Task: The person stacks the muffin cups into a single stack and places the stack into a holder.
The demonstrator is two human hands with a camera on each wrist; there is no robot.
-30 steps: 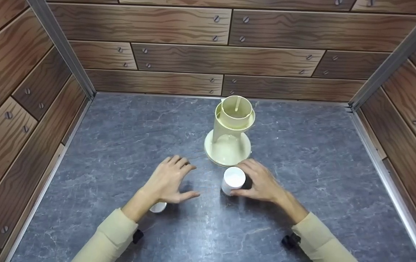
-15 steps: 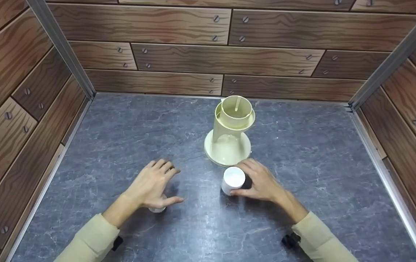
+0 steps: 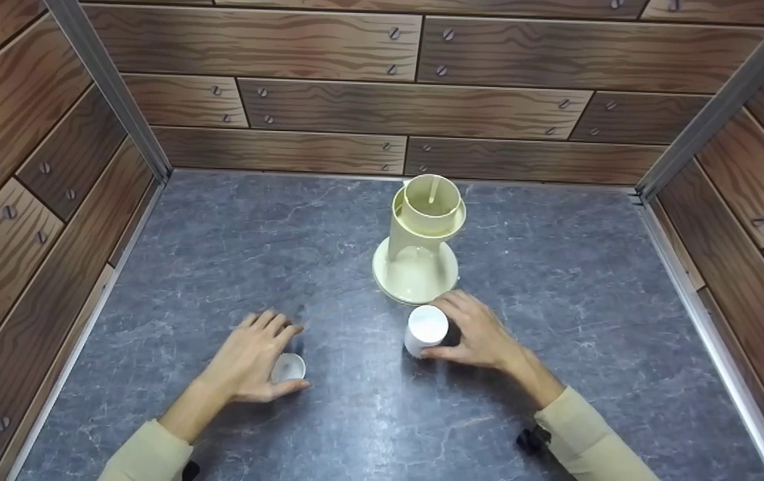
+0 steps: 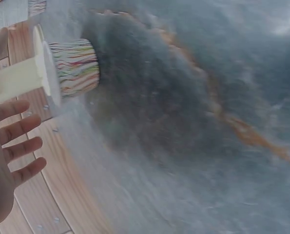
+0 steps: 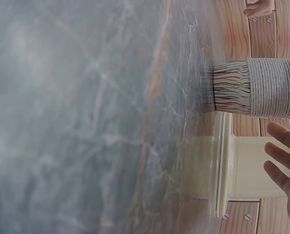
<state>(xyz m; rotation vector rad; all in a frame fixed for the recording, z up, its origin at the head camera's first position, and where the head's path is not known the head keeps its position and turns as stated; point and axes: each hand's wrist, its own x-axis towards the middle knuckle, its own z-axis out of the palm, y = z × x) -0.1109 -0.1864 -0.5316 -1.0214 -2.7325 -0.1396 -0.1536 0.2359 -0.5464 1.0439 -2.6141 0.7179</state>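
Observation:
A single paper cup (image 3: 288, 369) with a pale inside stands upright at the front left; in the left wrist view the cup (image 4: 79, 68) shows coloured wavy stripes. My left hand (image 3: 248, 364) is beside it, thumb and fingers spread on either side with a gap between. My right hand (image 3: 472, 334) holds a stack of nested white paper cups (image 3: 426, 334), thumb on the near side and fingers behind. In the right wrist view the lowest cup of the stack (image 5: 232, 87) has the same stripes and stands at the tabletop.
Just beyond the stack stands a cream holder (image 3: 415, 267) with a round base and an upright, open-topped tube. Wood-patterned panels (image 3: 328, 107) wall the grey marbled tabletop (image 3: 569, 267) at the back and both sides.
My left hand has moved left and toward me, from right of the single cup to around it, uncovering the cup's opening. My right hand stays on the stack.

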